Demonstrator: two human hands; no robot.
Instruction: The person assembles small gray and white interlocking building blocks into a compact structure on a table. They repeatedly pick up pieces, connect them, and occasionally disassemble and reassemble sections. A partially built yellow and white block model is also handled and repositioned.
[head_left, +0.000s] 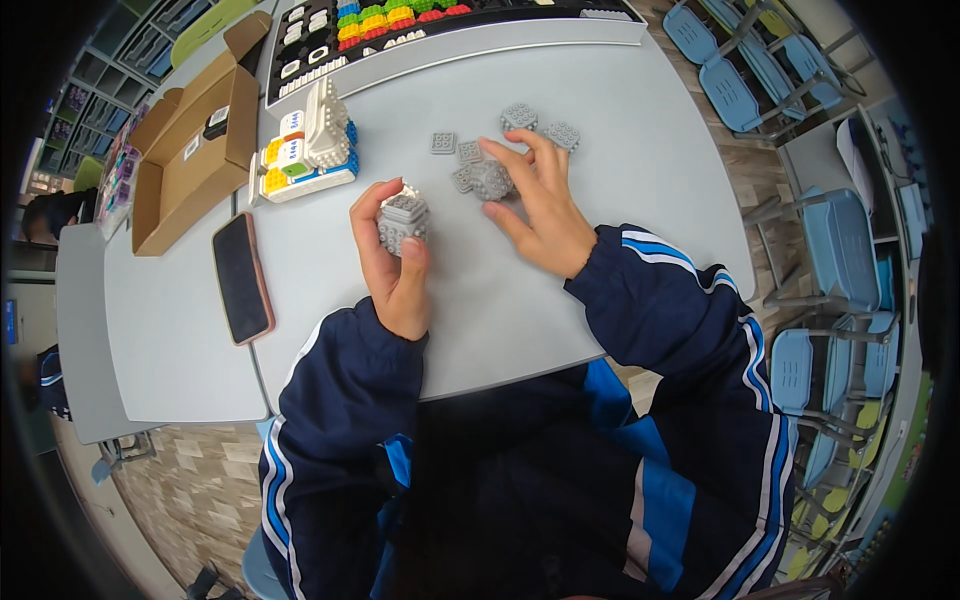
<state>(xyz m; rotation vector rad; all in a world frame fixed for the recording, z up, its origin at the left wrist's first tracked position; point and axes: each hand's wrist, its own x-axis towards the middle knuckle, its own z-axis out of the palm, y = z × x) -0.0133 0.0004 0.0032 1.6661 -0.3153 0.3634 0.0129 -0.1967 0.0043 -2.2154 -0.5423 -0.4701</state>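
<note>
My left hand (395,270) is closed around a rounded grey studded building block (403,226), thumb on its near side and fingers behind it. A bit of white shows at the top of that block. Over a small group of grey pieces, my right hand (545,205) has its fingers spread. Its thumb and index finger lie on either side of a grey studded block (491,181); whether they touch it is hard to tell. Flat square grey plates (443,143) lie to the left of it, and two more studded pieces, one a grey block (563,136), lie beyond the fingers.
A white, yellow and blue block model (308,155) stands at the left, near an open cardboard box (195,150). A phone (241,279) lies on the grey table (500,330). Along the far edge sits a tray (450,52) of coloured blocks. Blue chairs (840,248) stand to the right.
</note>
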